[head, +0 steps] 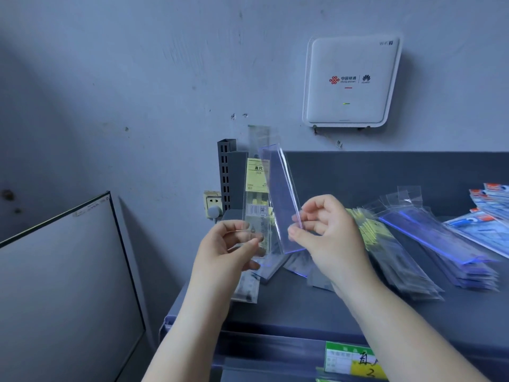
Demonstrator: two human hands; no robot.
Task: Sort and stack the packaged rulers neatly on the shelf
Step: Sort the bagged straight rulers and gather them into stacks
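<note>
My left hand (231,244) grips the lower end of a clear packaged ruler with a yellow label (257,177), held upright above the shelf's left end. My right hand (325,230) pinches the lower end of a blue-tinted packaged ruler (281,194), also upright and tilted slightly left, just beside the first. On the grey shelf (303,299) lie a stack of yellow-label rulers (385,244), a stack of blue-tinted rulers (446,244) to its right, and a few loose packaged rulers (248,288) under my hands.
Blue-and-red packaged items (490,210) lie at the far right of the shelf. A slotted shelf upright (225,172) and wall socket (213,205) stand behind. A white router (349,81) hangs on the wall. A white board (60,285) leans at left. A green-yellow price tag (352,359) marks the shelf front.
</note>
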